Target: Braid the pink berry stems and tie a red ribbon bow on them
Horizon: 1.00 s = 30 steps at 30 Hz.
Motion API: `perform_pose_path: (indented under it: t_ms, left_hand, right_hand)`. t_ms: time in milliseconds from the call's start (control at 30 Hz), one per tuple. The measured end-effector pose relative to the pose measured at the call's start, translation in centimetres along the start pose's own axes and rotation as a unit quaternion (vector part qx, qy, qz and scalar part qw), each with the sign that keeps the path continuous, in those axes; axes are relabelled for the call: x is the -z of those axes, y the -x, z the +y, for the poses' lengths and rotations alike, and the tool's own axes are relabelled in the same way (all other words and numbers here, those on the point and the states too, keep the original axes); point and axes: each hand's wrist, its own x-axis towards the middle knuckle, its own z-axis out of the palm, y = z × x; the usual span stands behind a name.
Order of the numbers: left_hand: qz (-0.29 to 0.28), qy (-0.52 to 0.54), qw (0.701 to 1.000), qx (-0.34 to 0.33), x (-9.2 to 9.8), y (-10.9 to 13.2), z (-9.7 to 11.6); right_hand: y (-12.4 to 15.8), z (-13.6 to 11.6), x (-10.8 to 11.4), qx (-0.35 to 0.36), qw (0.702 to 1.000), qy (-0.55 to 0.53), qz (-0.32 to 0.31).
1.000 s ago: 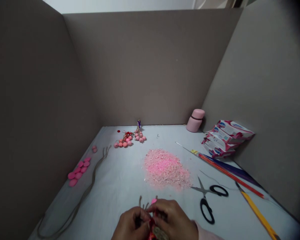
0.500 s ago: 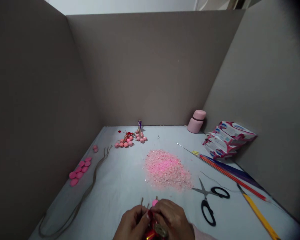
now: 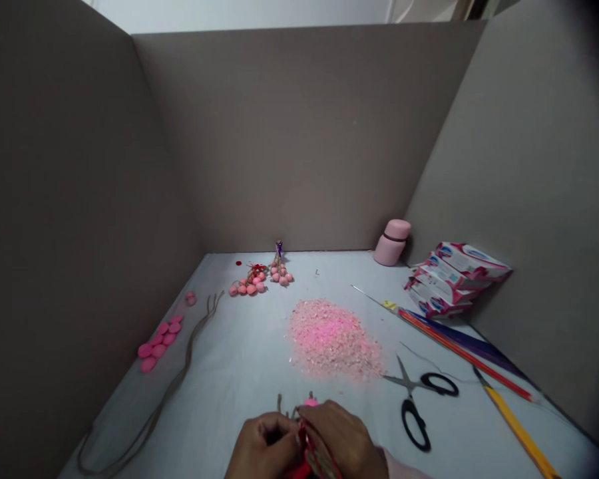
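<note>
At the near edge of the table my left hand [image 3: 264, 447] and my right hand [image 3: 347, 440] work close together, fingers pinched. Between them is shiny red ribbon [image 3: 301, 470], bunched with strands of brown twine [image 3: 325, 459]. A twine end [image 3: 279, 402] pokes up above my left fingers. Just beyond my right fingertips shows a bright pink bead [image 3: 310, 402] with a twine tip, mostly covered by the hand. The fingers hide how ribbon and twine are wrapped. Scissors [image 3: 408, 382] lie spread apart to the right of my right hand.
Pink chips [image 3: 332, 339] lie heaped mid-table. Beaded twine bundles [image 3: 249, 285] sit behind, left. Pink discs [image 3: 160, 342] and long twine [image 3: 180, 379] lie left. A yellow cutter [image 3: 519, 429], red strips [image 3: 459, 349], boxes [image 3: 454, 279] and a pink flask [image 3: 392, 243] occupy the right.
Both hands stay in nearly the same place. The ribbon and twine between them have turned, so more twine shows under my right hand. The pink bead is slightly more covered.
</note>
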Motion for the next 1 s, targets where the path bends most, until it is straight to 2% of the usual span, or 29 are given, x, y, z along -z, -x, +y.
perform_pose_path:
  t_ms: [100, 200, 367, 467, 567, 633, 733, 800, 867, 933, 1000]
  left_hand:
    - [0.009, 0.069, 0.997, 0.015, 0.1, 0.0, -0.3]
    - [-0.005, 0.127, 0.991, 0.030, 0.1, 0.1, -0.2]
    - [-0.077, 0.223, 0.970, 0.057, 0.6, 0.4, 0.6]
    - [-0.114, 0.224, 0.967, 0.046, 1.0, 0.3, 0.5]
    - [-0.060, 0.168, 0.984, 0.017, 0.8, 0.1, 0.3]
    - [-0.011, 0.060, 0.998, -0.024, 0.5, 0.1, 0.4]
    - [0.020, -0.137, 0.987, -0.083, 0.1, 0.4, 1.3]
    - [0.020, -0.185, 0.978, -0.097, 0.1, 0.7, 2.0]
    - [0.008, -0.141, 0.986, -0.091, 0.4, 1.0, 2.6]
    - [-0.038, -0.019, 0.998, -0.046, 0.6, 1.2, 3.0]
    - [-0.092, 0.125, 0.988, 0.015, 0.8, 1.4, 3.2]
  right_hand:
    - [0.3, 0.0, -0.4, -0.006, 1.000, 0.007, 0.023]
    - [0.4, 0.0, -0.7, -0.005, 0.999, 0.010, 0.036]
    - [0.3, 0.2, -0.4, 0.008, 0.999, -0.004, 0.034]
    - [0.3, 0.5, -0.5, 0.011, 0.999, -0.031, 0.043]
    - [0.5, 0.6, -1.0, 0.021, 0.998, -0.023, 0.061]
    - [0.6, 0.5, -1.1, 0.009, 0.999, -0.012, 0.050]
    - [0.4, 0.1, -0.6, -0.012, 0.999, -0.012, 0.033]
    - [0.2, 0.0, -0.2, -0.008, 0.999, -0.016, 0.031]
    - [-0.1, -0.1, 0.1, 0.002, 0.999, -0.019, 0.029]
    - [-0.3, -0.1, 0.2, -0.005, 0.999, -0.026, 0.022]
    - [-0.5, 0.0, 0.3, -0.011, 0.999, -0.040, 0.017]
